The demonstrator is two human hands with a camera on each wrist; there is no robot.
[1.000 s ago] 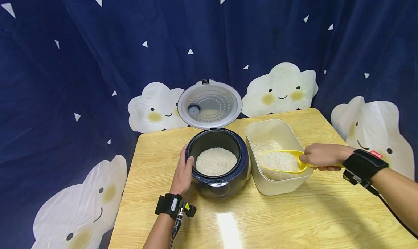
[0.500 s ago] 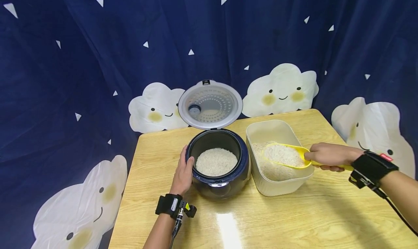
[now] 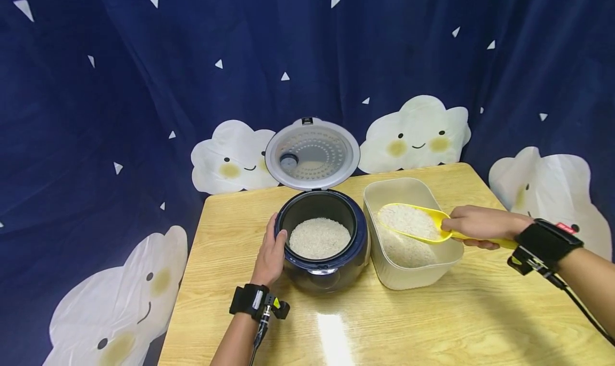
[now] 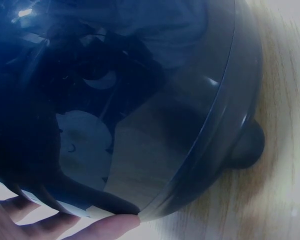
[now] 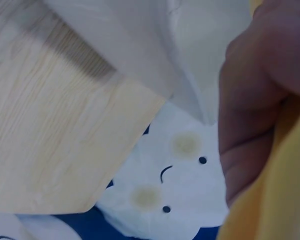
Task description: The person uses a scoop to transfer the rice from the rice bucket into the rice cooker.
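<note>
- The landmark is the round dark-blue rice cooker [image 3: 321, 240] on the pale wooden table [image 3: 432, 312]; its grey perforated lid [image 3: 312, 153] stands hinged open behind the pot, probably so the mouth is free from above.
- The left hand [image 3: 271, 254] lies against the cooker's left wall, palm on the shell and fingers spread loosely along the curve, pressing rather than pinching; this looks like bracing so the pot does not slide. The left wrist view shows fingertips [image 4: 110, 224] touching the glossy dark shell just above the table.
- The right hand [image 3: 473, 226], to the right of the cooker, has its fingers curled round the handle of a yellow plastic scoop [image 3: 413, 223]. The scoop is heaped with white rice and held nearly level (presumably so no grains spill), raised above the translucent white rectangular plastic tub [image 3: 418, 272] that stands just beside the cooker on its right.
- The tub sits close against the cooker, which keeps the path from one to the other short.
- In the right wrist view the fingers [image 5: 255, 100] wrap the yellow handle, seen very near.
- Counted: one cooker, one lid, one tub, one scoop, two hands, two black wrist bands.
- Rice lies in three places: a flat layer inside the cooker, a remainder in the tub, a heap in the scoop.
- Behind the cooker hangs a dark-blue curtain [image 3: 144, 88] printed with smiling white clouds.
</note>
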